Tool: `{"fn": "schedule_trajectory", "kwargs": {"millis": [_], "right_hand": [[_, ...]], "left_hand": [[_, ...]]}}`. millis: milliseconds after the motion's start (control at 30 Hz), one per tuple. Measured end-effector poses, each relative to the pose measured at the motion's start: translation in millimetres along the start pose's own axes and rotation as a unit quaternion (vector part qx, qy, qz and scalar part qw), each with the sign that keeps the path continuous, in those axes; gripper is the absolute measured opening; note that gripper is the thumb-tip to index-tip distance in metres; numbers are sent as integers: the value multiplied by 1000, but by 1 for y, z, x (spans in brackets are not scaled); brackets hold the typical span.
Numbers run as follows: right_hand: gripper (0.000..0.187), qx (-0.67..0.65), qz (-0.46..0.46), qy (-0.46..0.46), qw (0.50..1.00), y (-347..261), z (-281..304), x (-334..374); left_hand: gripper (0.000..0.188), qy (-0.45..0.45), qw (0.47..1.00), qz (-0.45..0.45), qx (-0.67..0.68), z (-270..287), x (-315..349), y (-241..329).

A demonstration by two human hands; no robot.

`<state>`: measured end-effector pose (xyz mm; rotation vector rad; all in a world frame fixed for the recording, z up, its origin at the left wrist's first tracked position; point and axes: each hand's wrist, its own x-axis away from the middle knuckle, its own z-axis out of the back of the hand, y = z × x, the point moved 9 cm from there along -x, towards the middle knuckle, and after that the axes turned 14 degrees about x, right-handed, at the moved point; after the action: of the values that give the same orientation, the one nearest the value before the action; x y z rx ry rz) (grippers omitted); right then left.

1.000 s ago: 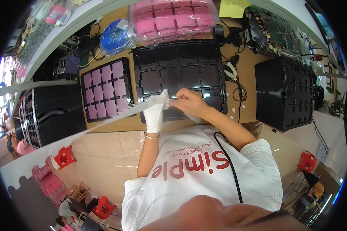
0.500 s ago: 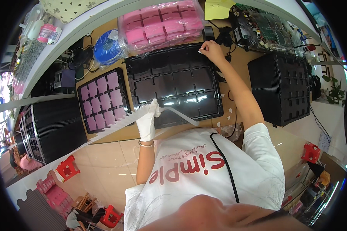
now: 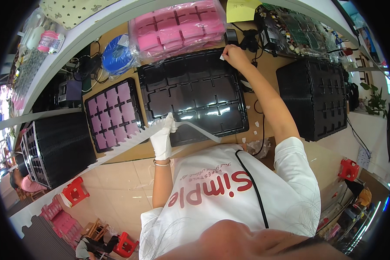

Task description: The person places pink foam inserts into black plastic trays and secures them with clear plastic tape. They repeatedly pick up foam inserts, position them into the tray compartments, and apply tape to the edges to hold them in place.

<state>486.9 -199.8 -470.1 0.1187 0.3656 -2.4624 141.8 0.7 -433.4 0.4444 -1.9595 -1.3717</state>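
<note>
Currently, wht strip (image 3: 136, 138) gripped in L fingers (image 3: 172, 123), jutting both sides, tab (image 3: 222, 56) pinched btwn R fingers (image 3: 228, 52)

yellow paper (image 3: 240, 12) | blue round roll (image 3: 116, 56) | red stool (image 3: 76, 191) | green plant (image 3: 375, 105)

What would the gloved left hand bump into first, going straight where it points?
Probably the black tray ahead; if high enough to clear it, the bagged pink stack beyond. Depth is unclear.
</note>
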Motion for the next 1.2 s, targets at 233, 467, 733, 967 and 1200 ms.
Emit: {"fn": "schedule_trajectory", "kwargs": {"millis": [233, 467, 733, 967, 1200], "right_hand": [[18, 3, -29, -15, 999, 3, -1, 0], [17, -6, -40, 11, 999, 6, -2, 0], [8, -218, 77, -16, 973, -19, 15, 34], [9, -769, -173, -180, 588, -106, 0, 121], [13, -561, -65, -319, 761, -248, -9, 161]], "left_hand": [[24, -3, 1000, -12, 9, 3, 1, 1], [23, -5, 1000, -8, 12, 4, 4, 0], [24, 34, 999, -11, 17, 9, 8, 2], [18, 52, 996, 70, 9, 19, 16, 0], [20, 73, 995, 44, 53, 21, 19, -7]]}}
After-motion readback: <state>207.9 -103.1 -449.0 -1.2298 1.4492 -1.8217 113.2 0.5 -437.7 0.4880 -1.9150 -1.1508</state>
